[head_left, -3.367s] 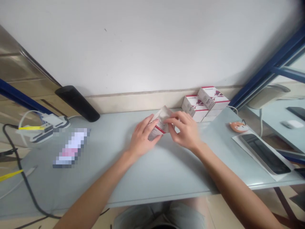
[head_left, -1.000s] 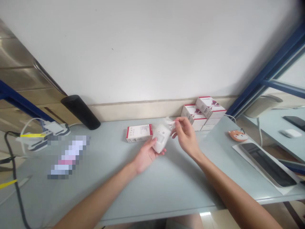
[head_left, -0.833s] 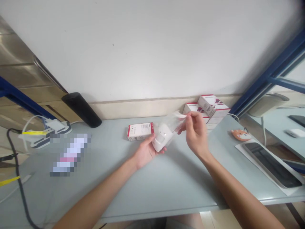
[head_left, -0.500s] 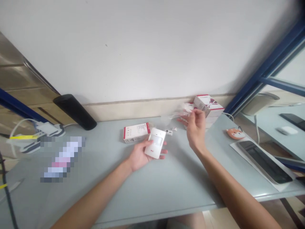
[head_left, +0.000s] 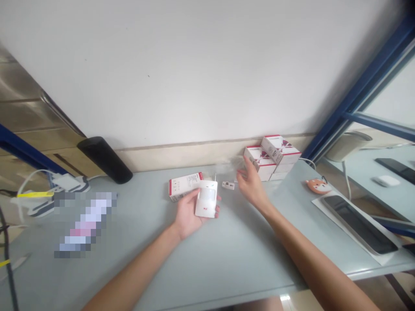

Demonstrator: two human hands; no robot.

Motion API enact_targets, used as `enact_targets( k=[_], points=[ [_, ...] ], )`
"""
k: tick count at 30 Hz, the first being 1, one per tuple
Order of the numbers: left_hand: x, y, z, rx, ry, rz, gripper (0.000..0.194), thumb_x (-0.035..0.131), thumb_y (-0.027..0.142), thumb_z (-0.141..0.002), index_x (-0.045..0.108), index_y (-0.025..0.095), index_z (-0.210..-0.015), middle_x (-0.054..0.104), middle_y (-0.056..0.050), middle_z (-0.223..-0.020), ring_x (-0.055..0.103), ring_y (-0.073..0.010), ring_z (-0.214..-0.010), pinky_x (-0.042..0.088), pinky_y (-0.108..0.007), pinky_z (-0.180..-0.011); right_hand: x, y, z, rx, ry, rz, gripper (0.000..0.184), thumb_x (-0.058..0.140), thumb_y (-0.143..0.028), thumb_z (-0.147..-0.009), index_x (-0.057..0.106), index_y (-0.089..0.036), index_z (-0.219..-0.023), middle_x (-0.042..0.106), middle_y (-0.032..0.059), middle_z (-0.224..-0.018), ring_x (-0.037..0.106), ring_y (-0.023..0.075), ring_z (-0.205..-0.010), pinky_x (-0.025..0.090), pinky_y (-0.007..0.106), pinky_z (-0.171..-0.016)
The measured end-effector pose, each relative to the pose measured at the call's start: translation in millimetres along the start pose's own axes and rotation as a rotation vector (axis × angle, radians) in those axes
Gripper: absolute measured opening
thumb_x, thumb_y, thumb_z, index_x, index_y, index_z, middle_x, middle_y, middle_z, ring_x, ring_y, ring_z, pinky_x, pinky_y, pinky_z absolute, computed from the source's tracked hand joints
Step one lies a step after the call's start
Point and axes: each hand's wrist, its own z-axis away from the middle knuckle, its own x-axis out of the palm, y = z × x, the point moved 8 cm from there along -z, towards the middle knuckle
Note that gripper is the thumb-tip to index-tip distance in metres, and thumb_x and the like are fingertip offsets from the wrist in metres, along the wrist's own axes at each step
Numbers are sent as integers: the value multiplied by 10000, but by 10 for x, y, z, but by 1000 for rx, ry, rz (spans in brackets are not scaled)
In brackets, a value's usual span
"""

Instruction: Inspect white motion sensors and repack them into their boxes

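Observation:
My left hand (head_left: 186,214) holds a small white sensor-like device (head_left: 206,198) with a clear window and a red mark, face up above the grey table (head_left: 227,255). My right hand (head_left: 250,185) hovers open, fingers spread, just right of a small white part (head_left: 228,185) lying on the table. A clear plastic bag (head_left: 231,165) lies faintly visible behind that hand. An empty white and red box (head_left: 183,186) lies on its side behind the device.
Stacked white and red boxes (head_left: 274,156) stand against the wall at the right. A black cylinder (head_left: 103,159) leans at the back left, beside a power strip with cables (head_left: 52,190). An orange animal-shaped item (head_left: 317,185) and a dark tablet on paper (head_left: 358,224) lie right.
The device came out of its box and then out of the clear bag. My right hand pulled the bag away, let it go near the wall, and now hovers open.

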Motion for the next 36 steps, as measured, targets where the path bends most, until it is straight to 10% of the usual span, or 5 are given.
enact_targets(
  k=[5,9,23,36],
  points=[
    [-21,-23,-18,6,-20,16,448,536,375,-950,638,115,-1300,749,-206,-1113,732,-333,-832,521,-457,-790,47,-256,85,-154,-47,75,349,520,-326,-969,658,-224,-1273,625,150,-1338,690,240,-1014,586,447,-907],
    [-56,-64,-34,-16,-25,12,485,526,318,-871,639,92,-1285,751,-219,-1119,734,-354,-836,509,-470,-797,212,-243,156,19,-244,-35,323,498,-443,-1025,686,-235,-1187,723,65,-1066,667,189,-837,553,368,-801],
    [-8,-107,13,23,-54,-165,468,442,367,-939,572,130,-1322,767,-179,-1030,735,-326,-769,523,-435,-721,460,-182,311,330,-454,-223,423,613,-575,-941,778,-192,-1018,445,-51,-615,411,137,-604,322,291,-614],
    [-46,-85,58,-104,-162,-339,409,429,364,-925,607,188,-1249,752,-140,-930,726,-287,-661,510,-349,-575,-131,-205,-12,277,9,-434,406,732,-585,-857,773,-197,-966,411,-41,-680,343,131,-624,285,285,-578]
  ],
)
